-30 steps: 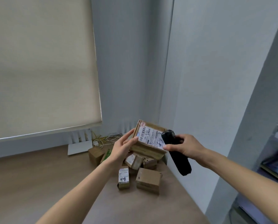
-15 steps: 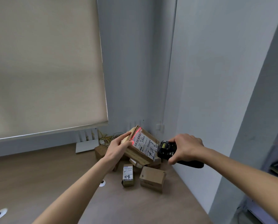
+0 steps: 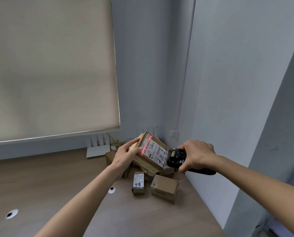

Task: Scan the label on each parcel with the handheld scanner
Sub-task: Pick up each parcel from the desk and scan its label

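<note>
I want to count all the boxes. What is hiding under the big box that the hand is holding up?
Under the held parcel small cardboard boxes lie in a pile on the desk. The parcel and the left hand cover part of the pile, so the count stays unknown.

We cannot read the print on the label [image 3: 155, 152]: too small. The held parcel [image 3: 148, 155] hides most of the boxes [image 3: 166, 172] beneath it. Our right hand [image 3: 196, 155] covers the scanner [image 3: 176, 157] grip. Both forearms run off the lower edge.
</note>
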Tool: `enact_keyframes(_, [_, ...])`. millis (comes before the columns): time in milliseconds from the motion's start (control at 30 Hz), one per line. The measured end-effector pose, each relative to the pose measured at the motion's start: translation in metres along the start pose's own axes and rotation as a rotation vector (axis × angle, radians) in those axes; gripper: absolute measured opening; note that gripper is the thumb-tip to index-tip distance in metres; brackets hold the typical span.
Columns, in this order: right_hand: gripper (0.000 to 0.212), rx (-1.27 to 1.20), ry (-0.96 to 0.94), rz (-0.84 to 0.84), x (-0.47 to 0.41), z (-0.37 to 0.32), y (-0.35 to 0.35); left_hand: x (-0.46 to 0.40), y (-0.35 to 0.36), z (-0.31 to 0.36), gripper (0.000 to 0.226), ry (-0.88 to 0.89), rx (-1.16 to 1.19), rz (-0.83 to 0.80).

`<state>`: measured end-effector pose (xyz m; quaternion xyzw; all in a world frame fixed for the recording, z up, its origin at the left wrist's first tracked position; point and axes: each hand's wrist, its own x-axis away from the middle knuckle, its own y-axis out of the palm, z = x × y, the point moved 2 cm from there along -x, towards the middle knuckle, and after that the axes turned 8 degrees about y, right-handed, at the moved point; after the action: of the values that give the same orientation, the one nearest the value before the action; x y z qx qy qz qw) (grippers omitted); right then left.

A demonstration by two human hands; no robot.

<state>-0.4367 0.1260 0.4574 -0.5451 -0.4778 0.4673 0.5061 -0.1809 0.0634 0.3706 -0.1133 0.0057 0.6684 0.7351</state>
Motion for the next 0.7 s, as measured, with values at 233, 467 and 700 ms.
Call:
enact_keyframes(233, [0.068, 0.018, -0.028, 0.002, 0.001, -0.003, 0.002, 0.010, -0.002, -0.001, 0.054, -0.013, 0.014, 0.035])
enact_keyframes(467, [0.073, 0.042, -0.057, 0.020, 0.002, -0.009, 0.001, 0.021, -0.006, 0.001, 0.058, -0.006, 0.033, 0.059])
enact_keyframes(700, [0.069, -0.022, -0.067, -0.020, 0.004, -0.021, 0.006, 0.035, -0.020, 0.001, 0.050, -0.011, 0.058, 0.088])
